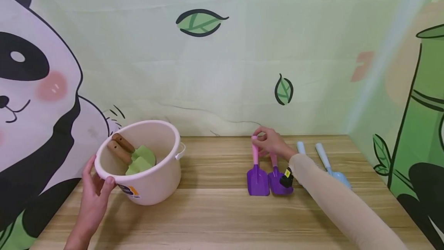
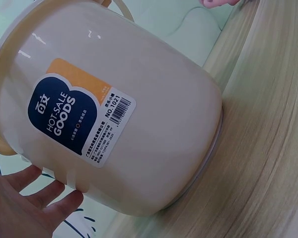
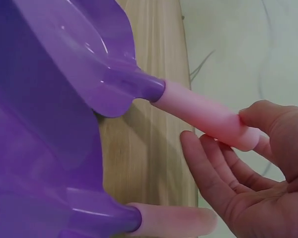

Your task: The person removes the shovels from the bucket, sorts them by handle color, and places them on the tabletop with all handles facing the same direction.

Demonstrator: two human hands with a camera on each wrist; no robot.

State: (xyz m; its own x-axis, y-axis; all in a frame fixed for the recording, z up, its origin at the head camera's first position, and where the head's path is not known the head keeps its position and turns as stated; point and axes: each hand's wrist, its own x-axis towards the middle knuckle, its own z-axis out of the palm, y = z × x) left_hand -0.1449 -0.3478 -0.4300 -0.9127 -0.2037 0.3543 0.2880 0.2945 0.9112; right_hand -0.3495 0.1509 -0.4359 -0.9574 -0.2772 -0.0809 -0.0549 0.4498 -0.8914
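Observation:
On the left stands a pale bucket (image 1: 161, 182) with a printed label (image 2: 64, 119). My left hand (image 1: 93, 198) grips its left side, thumb over the rim and fingers around the outside. Inside lie two small green shovels (image 1: 143, 159) with brown handles, leaning on the wall. My right hand (image 1: 274, 142) pinches the end of a pink handle (image 3: 203, 114) on a purple toy shovel (image 1: 258, 182), its blade toward me. Beside it lies a second purple shovel (image 1: 275, 185), also pink-handled and partly covered by the wrist camera.
Two light blue shovels (image 1: 324, 157) lie to the right, one mostly hidden behind my right sleeve (image 1: 333, 200). The wooden table (image 1: 215, 219) ends against a printed backdrop (image 1: 243, 49). A white bucket handle joint (image 1: 180, 151) sticks out on the bucket's right.

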